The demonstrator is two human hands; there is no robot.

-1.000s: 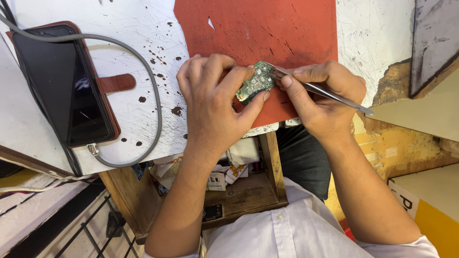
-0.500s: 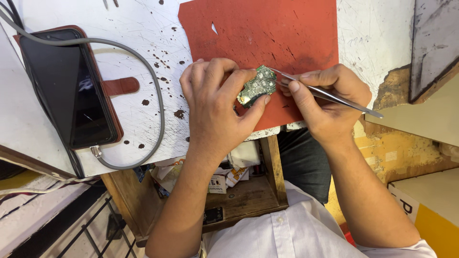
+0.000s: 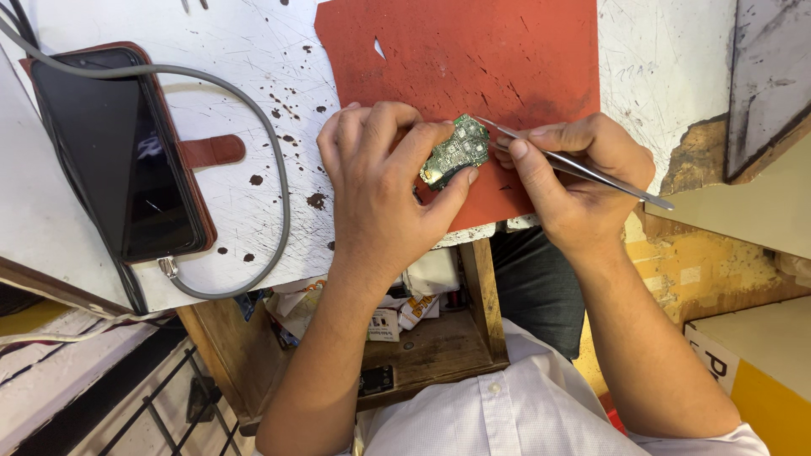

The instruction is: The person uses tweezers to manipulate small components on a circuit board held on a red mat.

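My left hand pinches a small green circuit board between thumb and fingers, just above the near edge of a red mat. Metal tweezers sit in my right hand, held like a pen, with their tips touching the board's right edge. Both hands rest over the front edge of the white, scratched and stained worktop.
A black phone in a brown flip case lies at the left, with a grey cable looping from it. An open wooden drawer with small packets sits under the worktop. A yellow and white box stands at lower right.
The hands, board and tweezers keep the same grip; they only shifted slightly in the view as the camera moved.
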